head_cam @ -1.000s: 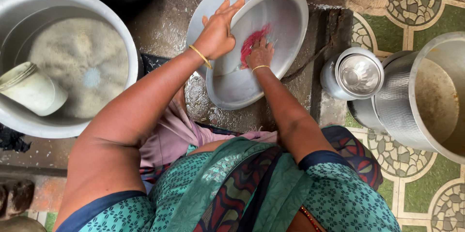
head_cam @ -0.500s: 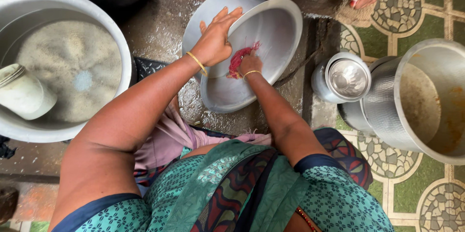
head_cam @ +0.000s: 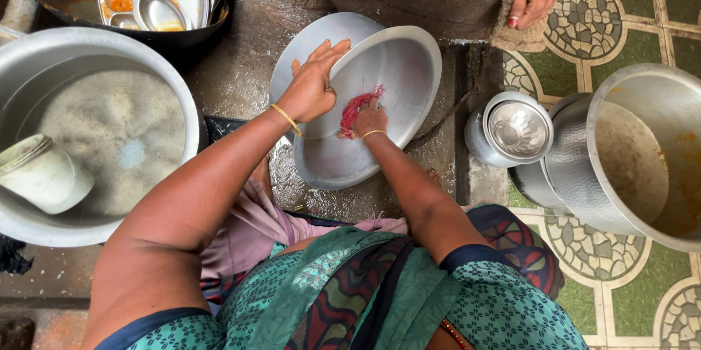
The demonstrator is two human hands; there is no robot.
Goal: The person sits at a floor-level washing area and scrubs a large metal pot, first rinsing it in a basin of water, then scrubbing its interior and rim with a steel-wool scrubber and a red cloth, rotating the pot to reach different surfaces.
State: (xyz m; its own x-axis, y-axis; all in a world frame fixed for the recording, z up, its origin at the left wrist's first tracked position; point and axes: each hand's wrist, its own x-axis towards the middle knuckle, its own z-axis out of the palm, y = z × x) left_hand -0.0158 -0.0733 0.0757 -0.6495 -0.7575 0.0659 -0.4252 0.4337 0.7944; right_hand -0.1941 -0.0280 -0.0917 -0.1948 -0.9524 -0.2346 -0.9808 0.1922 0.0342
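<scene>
Left hand (head_cam: 312, 90) clamps rim of steel plate (head_cam: 394, 72) (tilted, as before); right hand (head_cam: 370, 120) presses red scrubber (head_cam: 355, 110), shifted nearer plate centre; scrubbing continues.

two hands (head_cam: 310, 90), one red scrubber (head_cam: 358, 109), two steel plates (head_cam: 394, 80)

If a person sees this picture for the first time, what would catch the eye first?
Probably the red scrubber at the centre, which the right hand presses inside a tilted steel plate while the left hand steadies its rim. At the left stands a large basin of cloudy water, and at the right a big steel pot on the patterned tile floor.
</scene>
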